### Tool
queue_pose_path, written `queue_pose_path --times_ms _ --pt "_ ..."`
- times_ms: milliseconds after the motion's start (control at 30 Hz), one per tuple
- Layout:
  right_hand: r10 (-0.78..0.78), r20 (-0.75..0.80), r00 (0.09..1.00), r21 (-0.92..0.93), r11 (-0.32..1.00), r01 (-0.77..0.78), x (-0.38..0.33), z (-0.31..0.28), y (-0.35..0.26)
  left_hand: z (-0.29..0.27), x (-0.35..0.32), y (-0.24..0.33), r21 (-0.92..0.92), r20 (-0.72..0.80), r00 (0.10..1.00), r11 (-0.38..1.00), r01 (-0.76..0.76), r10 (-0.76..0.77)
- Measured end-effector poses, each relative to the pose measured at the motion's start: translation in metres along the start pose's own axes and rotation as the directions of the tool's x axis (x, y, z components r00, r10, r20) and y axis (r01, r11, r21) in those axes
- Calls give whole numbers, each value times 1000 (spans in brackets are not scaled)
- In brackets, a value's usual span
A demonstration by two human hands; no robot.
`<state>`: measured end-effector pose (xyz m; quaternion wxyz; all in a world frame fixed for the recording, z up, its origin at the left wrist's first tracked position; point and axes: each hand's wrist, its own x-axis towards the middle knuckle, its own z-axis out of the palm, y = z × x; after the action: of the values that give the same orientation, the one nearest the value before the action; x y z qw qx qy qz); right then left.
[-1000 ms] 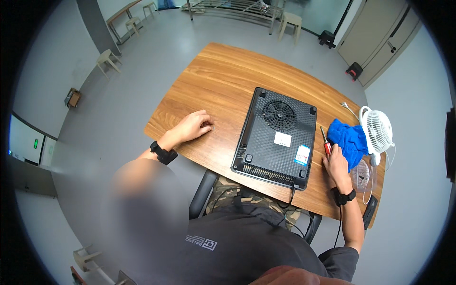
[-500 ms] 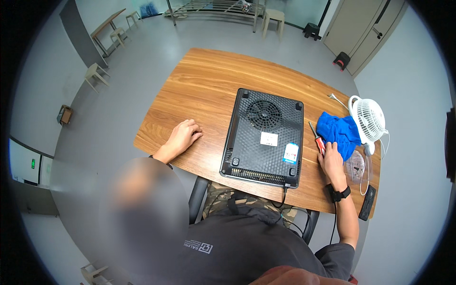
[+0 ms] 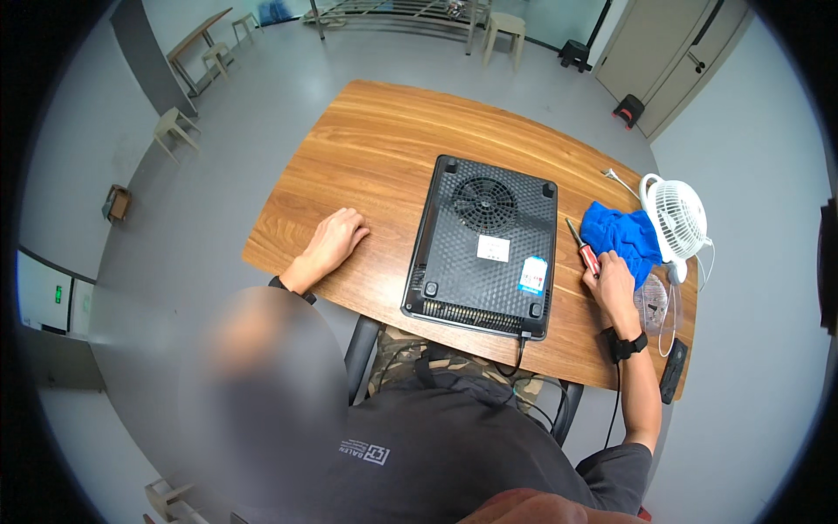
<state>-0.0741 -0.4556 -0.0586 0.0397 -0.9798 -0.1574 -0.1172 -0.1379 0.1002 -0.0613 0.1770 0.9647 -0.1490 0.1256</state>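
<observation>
A black induction cooker (image 3: pixel 480 262) lies upside down on the wooden table (image 3: pixel 384 131), its round fan vent, corner feet and two stickers facing up. To its right, my right hand (image 3: pixel 613 286) has its fingers closed round the handle end of a screwdriver (image 3: pixel 588 257) with a red handle. The shaft points away from me, toward the far left. A crumpled blue cloth (image 3: pixel 621 236) lies just beyond those fingers. Left of the cooker, my left hand (image 3: pixel 332 241) rests on the tabletop, loosely bent and holding nothing.
A white fan (image 3: pixel 677 217) with its cord stands at the table's right edge. Near it lie a clear round plastic piece (image 3: pixel 650 301) and a dark oblong object (image 3: pixel 673 370). The cooker's black cord (image 3: pixel 521 356) hangs over the near edge. Several stools (image 3: pixel 504 37) stand farther off.
My right fingers have drawn in a little more round the screwdriver handle. The cooker, the cloth and my left hand keep their places on the table; the view has shifted slightly.
</observation>
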Motion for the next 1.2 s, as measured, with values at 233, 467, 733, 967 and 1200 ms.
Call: queue_pose_path --times_ms 233,467,733,967,1200 --pt "49 -26 998 182 982 -44 27 -45 -3 -3 22 16 -206 -79 995 978 41 -59" --pt "-257 -7 966 388 890 240 75 -107 -67 12 50 54 -450 39 999 892 47 -33" --pt "-661 76 747 365 715 596 130 -104 -129 8 54 70 -562 155 986 815 141 -64" --pt "-760 85 644 321 633 705 140 -100 -165 16 50 67 -596 133 988 791 138 -73" --pt "-771 148 620 263 635 726 143 -96 -175 14 49 68 -610 103 993 785 111 -61"
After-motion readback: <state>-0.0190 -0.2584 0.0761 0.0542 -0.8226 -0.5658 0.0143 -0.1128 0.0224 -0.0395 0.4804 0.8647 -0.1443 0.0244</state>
